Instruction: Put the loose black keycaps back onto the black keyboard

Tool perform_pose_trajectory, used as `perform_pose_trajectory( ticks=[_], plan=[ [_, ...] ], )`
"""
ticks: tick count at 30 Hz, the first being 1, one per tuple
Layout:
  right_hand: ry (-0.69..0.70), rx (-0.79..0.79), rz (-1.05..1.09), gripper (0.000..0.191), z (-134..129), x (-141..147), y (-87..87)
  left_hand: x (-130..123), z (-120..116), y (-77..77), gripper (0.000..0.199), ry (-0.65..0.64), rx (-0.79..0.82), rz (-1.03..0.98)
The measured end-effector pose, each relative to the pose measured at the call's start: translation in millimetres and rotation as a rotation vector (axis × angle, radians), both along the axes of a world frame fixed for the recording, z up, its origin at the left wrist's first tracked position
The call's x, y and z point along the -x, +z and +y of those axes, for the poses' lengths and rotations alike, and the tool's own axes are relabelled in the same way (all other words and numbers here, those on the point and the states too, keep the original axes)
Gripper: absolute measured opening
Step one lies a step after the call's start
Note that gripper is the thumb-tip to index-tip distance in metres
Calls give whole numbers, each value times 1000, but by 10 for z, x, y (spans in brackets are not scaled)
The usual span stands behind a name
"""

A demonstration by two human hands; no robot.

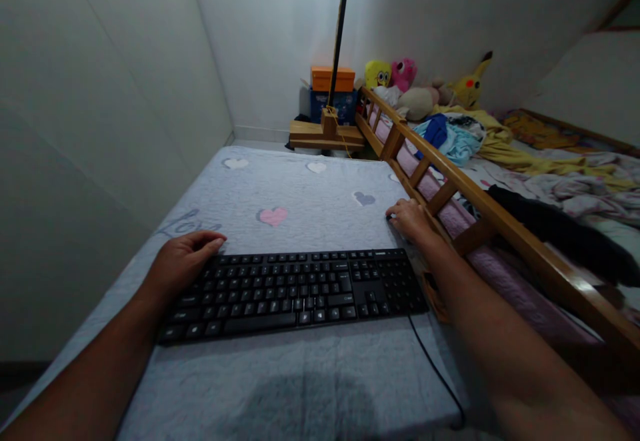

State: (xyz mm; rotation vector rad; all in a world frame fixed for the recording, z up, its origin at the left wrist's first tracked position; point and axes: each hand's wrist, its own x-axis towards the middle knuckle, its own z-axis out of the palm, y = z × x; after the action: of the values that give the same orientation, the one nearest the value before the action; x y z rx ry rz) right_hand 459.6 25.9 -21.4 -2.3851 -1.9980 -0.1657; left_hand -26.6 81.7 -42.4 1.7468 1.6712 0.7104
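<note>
A black keyboard [295,291] lies on the pale blue cloth [300,374], which has a heart pattern. My left hand [185,257] is at the keyboard's far left corner, its thumb and fingers drawn together. Whatever those fingers may hold is hidden. Beyond the keyboard's right end, my right hand [409,217] rests by the wooden rail with its fingers closed. A small black object [389,217] shows at the right fingertips, too little of it visible to name. From under the keyboard's near right side, a black cable [435,361] runs toward me.
A wooden bed rail [465,187] borders the right side. Clothes and bedding [450,137] lie on the bed behind it, near plush toys [377,74]. At the back stands a wooden base [327,135] with a dark pole [339,34] and an orange box [333,79]. A wall [100,127] rises on the left.
</note>
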Motion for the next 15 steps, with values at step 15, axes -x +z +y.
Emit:
perform_pose_trajectory(
  ticks=[15],
  plan=[
    [221,-115,368,12,-490,384,285,-44,-36,56,46,9,7,13]
  ],
)
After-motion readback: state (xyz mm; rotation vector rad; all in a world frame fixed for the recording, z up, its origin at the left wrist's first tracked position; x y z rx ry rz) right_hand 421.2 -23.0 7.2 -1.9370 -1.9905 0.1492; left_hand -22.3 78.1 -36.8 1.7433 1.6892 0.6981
